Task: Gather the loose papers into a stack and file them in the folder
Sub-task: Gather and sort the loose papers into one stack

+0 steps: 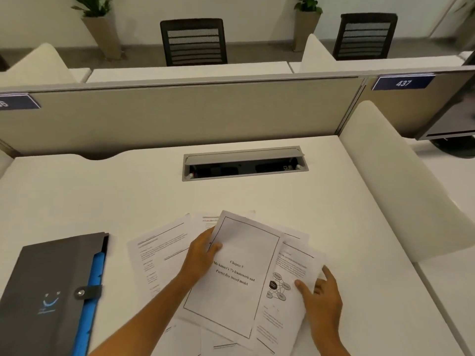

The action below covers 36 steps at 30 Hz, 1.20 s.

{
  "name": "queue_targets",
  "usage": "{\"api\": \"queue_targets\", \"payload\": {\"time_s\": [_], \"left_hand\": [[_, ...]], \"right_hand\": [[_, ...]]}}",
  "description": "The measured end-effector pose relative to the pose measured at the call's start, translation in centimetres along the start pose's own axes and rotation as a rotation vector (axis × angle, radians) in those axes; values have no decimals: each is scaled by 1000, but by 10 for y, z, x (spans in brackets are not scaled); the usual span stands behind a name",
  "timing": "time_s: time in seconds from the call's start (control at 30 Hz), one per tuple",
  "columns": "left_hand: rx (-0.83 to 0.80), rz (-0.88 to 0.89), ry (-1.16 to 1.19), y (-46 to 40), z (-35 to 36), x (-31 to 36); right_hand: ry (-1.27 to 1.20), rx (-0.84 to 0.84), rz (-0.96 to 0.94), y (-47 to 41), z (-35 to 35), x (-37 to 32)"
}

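Note:
Several loose printed papers [159,255] lie fanned out on the white desk [347,214] in front of me. A title page reading "Chapter 3" [239,276] rests on top. My left hand [201,253] pinches its left edge, thumb on top. My right hand [321,296] presses on a sheet with a diagram [282,286] at the right side of the pile, fingers spread on its edge. A dark grey folder [46,291] with a snap strap and blue inner dividers lies shut at the left of the desk, apart from the papers.
A cable tray [244,164] with its lid open is set into the desk behind the papers. A beige partition [180,114] closes off the back. A white side divider [395,186] stands at the right. A monitor [452,111] is on the neighbouring desk.

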<state>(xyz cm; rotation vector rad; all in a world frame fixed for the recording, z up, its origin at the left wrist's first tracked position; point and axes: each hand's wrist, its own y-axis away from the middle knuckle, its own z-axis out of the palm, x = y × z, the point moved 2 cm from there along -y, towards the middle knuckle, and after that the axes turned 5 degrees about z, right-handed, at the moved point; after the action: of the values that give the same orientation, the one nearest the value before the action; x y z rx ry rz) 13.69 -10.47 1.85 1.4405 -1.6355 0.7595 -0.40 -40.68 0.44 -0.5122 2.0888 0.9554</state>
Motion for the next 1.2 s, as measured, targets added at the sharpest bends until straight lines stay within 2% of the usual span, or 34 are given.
{"api": "queue_targets", "payload": {"time_s": [0.17,0.27,0.4,0.6,0.83,1.0,1.1,1.2], "left_hand": [[-2,-99,69,44,6,-2],[3,-125,61,64,5,-1],[2,-136,126,89,2,4],[133,-282,152,114,-12,-8],[105,-383,523,135,-28,-20],[49,-421,608,149,-43,-38],[155,-479,612,156,-50,-51],[273,-544,618,163,-56,-60]], "right_hand": [[-54,-90,-29,17,10,5],[-116,-175,6,27,17,5],[-105,-298,-42,47,23,-6],[-101,-430,-87,70,32,-22],[-96,-575,-118,84,54,-27],[-11,-686,-173,90,65,-38],[101,-650,-242,72,71,-46],[345,-473,-447,38,73,-59]]}}
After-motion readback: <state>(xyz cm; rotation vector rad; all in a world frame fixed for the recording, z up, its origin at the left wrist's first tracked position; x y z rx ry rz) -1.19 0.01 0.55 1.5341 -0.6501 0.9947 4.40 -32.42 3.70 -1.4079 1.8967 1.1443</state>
